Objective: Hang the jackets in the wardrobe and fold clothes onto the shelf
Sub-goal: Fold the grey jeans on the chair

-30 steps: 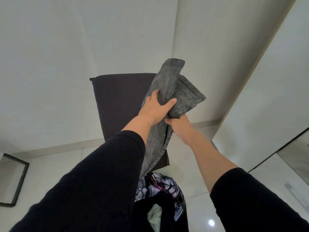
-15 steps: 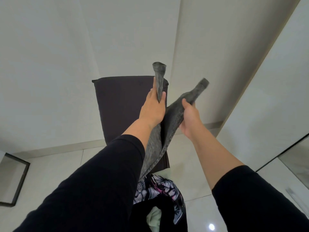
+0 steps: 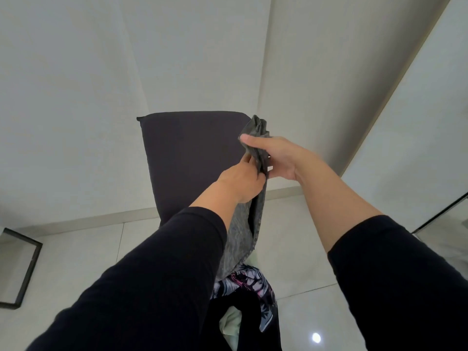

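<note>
A grey mottled garment hangs down in front of me, gathered into a narrow fold. My left hand grips it from the left, just below its top edge. My right hand closes over the top of the same fold from the right, thumb on the near side. The two hands nearly touch. Below them lies a pile of clothes: a black and pink patterned piece, a black piece and a pale green one. The wardrobe's interior and any shelf are out of view.
A dark chair back stands upright behind the garment, against the white wall. A tall white panel rises at the right. A dark-framed glass object sits on the tiled floor at the left.
My hands have come together and dropped lower. The garment's two raised ends, held apart half a second ago, are now gathered into one narrow fold between both hands.
</note>
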`<state>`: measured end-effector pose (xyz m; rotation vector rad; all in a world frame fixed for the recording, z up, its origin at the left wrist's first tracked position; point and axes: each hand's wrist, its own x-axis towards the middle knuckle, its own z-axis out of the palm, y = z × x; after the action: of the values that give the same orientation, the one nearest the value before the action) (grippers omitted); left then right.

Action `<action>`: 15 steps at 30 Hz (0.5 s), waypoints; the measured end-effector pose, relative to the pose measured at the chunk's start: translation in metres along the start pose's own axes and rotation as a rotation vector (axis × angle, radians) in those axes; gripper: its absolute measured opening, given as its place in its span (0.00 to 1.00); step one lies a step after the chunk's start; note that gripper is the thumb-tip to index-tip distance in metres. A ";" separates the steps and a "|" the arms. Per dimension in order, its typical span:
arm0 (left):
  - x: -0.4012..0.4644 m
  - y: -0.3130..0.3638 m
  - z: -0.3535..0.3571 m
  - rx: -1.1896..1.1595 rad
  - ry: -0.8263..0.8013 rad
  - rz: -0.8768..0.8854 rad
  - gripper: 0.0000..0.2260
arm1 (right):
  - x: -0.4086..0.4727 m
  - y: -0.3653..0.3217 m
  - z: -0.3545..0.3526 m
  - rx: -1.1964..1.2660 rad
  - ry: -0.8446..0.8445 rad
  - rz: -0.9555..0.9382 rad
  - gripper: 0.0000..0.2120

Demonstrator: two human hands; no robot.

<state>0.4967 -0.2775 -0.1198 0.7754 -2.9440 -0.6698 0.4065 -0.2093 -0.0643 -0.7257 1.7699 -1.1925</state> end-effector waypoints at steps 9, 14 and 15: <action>-0.013 0.013 0.012 0.067 -0.040 -0.050 0.26 | 0.003 0.010 0.012 -0.047 0.175 -0.051 0.41; -0.026 -0.002 0.031 -0.099 0.214 0.001 0.39 | 0.002 0.000 0.015 0.177 0.318 -0.056 0.23; -0.032 -0.006 0.036 -0.106 0.282 -0.023 0.41 | 0.000 -0.005 0.016 0.230 0.332 -0.073 0.22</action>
<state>0.5227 -0.2528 -0.1523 0.8204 -2.6285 -0.6512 0.4210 -0.2181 -0.0621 -0.4801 1.8408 -1.6094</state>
